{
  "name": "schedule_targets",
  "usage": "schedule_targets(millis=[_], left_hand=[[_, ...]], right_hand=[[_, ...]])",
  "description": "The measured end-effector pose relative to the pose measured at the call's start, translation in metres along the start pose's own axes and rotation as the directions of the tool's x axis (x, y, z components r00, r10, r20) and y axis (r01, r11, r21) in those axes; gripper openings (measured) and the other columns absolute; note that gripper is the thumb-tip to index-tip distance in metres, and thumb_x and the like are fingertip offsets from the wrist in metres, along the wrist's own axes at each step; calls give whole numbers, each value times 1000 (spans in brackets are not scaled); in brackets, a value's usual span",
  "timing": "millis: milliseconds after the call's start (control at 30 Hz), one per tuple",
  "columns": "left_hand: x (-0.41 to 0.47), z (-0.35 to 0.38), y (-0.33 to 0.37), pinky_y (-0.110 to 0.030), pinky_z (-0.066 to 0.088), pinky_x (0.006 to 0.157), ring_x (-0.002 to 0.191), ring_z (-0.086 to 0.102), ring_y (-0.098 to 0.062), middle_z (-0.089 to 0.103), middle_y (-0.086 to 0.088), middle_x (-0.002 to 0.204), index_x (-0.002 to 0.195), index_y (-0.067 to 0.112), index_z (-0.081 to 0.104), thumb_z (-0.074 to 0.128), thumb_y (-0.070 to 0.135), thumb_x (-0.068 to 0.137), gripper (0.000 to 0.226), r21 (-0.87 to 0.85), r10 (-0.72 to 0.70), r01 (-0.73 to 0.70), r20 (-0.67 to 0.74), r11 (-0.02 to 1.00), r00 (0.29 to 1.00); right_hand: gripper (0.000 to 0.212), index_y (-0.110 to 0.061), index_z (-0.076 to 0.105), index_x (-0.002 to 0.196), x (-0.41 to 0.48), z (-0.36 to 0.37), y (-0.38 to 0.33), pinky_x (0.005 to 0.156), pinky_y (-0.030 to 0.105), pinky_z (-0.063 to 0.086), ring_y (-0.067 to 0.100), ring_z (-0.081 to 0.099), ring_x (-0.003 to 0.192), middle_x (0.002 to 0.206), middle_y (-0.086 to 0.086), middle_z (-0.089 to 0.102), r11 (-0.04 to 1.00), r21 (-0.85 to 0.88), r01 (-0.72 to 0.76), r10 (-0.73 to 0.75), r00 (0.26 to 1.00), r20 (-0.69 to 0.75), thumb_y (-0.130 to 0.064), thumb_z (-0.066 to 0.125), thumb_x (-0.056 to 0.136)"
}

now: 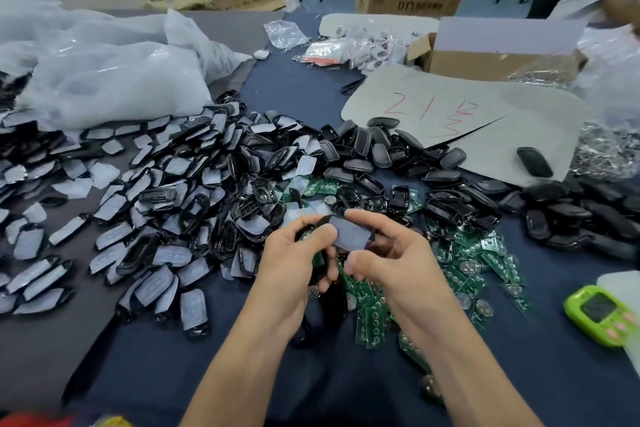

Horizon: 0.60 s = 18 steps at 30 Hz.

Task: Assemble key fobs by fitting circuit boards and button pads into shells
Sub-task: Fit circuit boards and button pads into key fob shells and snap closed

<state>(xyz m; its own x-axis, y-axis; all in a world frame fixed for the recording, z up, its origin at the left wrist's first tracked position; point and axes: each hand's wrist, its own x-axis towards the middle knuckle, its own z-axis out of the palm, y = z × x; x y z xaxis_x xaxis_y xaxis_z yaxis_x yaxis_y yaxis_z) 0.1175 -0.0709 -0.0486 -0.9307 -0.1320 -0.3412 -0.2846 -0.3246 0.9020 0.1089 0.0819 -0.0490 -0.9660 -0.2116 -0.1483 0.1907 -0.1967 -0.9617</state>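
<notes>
Two-handed pinch: left grip [294, 255], right grip [393, 253] on shell [349, 234]; circuit boards [485, 262] beneath (shell heaps [173, 184] crowd behind).

Bare forearms reach from the near edge, converging. The left hand [294, 256] and right hand [394, 253], fingers curled, pinch a grey-padded black plastic shell [349, 236] between them, left thumb on it.
</notes>
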Motion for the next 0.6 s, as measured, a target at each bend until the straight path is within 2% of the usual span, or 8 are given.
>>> schedule_targets(millis=[67,133,200,300,400,467,533,600], left_hand=[[-1,0,4,-21,33,34,42,48,-14,56,-3,62,91,11,73,69,10,93,5,-102,-71,78,66,992,995],[-2,2,6,-18,32,33,42,48,-12,56,-2,62,78,17,77,74,18,81,4,-124,-100,116,124,985,987],[-4,5,5,-17,33,33,42,48,-11,56,-2,61,74,18,79,74,18,81,9,-127,-110,131,157,983,981],[-5,8,1,-16,33,33,42,48,-11,56,-2,61,74,16,77,66,11,94,24,-157,-118,145,165,977,979],[-5,12,-1,-17,30,34,43,45,-12,54,-1,63,89,13,72,65,15,97,11,-111,-96,112,141,987,985],[-5,14,-4,-18,30,36,44,45,-12,55,1,64,100,12,71,63,25,102,16,-72,-70,78,111,994,991],[-5,14,-7,-19,29,37,43,46,-12,57,2,65,107,14,72,64,36,101,24,-33,-27,29,60,999,998],[-5,11,-8,-21,32,38,44,45,-13,57,3,62,102,30,74,76,43,84,23,102,82,-85,39,991,996]], right_hand=[[59,-31,77,116,-4,-2,2,78,25,58,19,72,83,92,10,79,996,-39,84,-83,996,21,8,74,72],[64,-32,77,116,-6,-2,4,81,27,58,20,74,89,96,10,79,988,-38,151,-151,989,10,17,73,76],[64,-28,78,116,-7,0,5,84,30,59,24,75,92,99,12,79,983,2,183,-183,983,1,23,70,78],[55,-20,79,114,-8,0,5,82,33,60,25,76,85,94,21,76,976,75,203,-203,979,-16,22,72,78],[43,-15,77,114,-8,2,7,77,44,62,27,71,76,86,20,73,974,108,201,-198,979,-38,14,71,83],[32,-13,76,113,-7,4,7,77,50,61,26,67,79,90,15,74,972,169,160,-151,986,-68,4,70,86],[21,-14,78,106,-6,3,5,78,39,60,20,68,88,98,10,76,965,257,60,-28,991,-128,-4,70,90],[16,-13,79,102,-3,-1,2,77,32,59,20,70,92,106,13,77,940,336,-66,126,979,-162,-7,65,96]])
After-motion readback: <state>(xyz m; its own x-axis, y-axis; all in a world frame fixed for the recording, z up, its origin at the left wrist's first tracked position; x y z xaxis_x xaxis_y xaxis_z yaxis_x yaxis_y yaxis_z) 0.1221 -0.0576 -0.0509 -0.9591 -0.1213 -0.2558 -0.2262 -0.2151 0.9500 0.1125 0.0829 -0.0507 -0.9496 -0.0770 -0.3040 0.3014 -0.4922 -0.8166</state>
